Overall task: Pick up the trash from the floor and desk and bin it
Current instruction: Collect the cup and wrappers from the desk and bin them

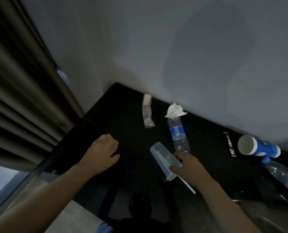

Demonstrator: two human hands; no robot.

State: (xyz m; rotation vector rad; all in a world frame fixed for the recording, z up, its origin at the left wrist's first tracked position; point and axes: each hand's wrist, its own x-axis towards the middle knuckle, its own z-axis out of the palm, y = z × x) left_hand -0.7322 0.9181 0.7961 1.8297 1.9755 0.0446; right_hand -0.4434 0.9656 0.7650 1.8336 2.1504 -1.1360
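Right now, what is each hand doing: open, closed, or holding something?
Left hand: closed round a pale crumpled scrap, barely visible.
Right hand: holding the clear plastic cup.

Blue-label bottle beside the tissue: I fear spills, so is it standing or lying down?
Lying down: the bottle rests lengthwise on the black desk.

Dim rm, grey wall (156, 39) w/ shadow, brown pleated curtain (14, 89) at left, glossy black desk (123, 115), pale floor (71, 216)

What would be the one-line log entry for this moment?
left hand: grips crumpled scrap | right hand: holds clear cup | on desk: bottle, tissue, wrapper
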